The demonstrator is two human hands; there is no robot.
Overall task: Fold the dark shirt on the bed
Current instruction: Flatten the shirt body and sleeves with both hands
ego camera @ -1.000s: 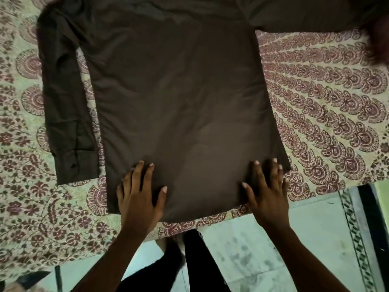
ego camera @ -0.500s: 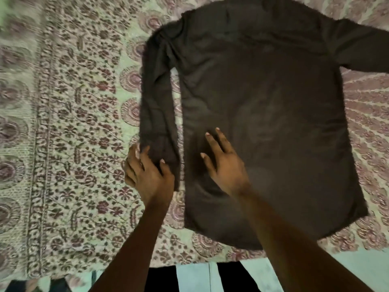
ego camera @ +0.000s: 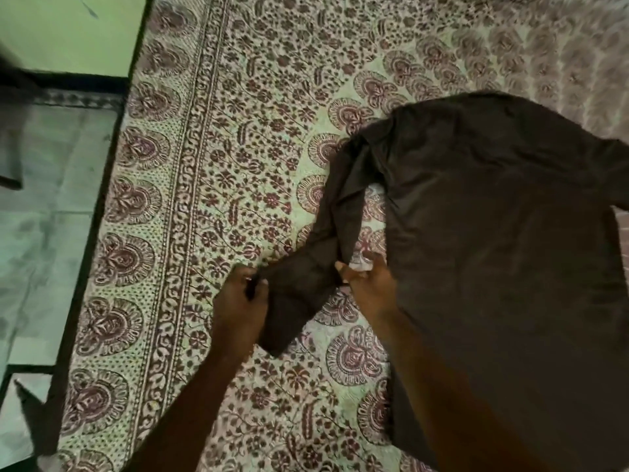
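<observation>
Plain dark brown shirt [ego camera: 493, 250] on a cream bedsheet [ego camera: 238, 131] printed with maroon floral motifs.

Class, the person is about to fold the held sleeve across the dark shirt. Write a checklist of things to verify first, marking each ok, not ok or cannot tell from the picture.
1. Left hand grips the sleeve near its cuff: ok.
2. Right hand holds the sleeve's inner edge: cannot tell; the thumb touches it, but the grip is unclear.
3. Sleeve flat and untwisted: not ok; it bunches toward the shoulder.
4. Shirt body smooth on the bedsheet: ok where visible.
5. Other sleeve laid out: cannot tell; it runs out of the frame.
</observation>
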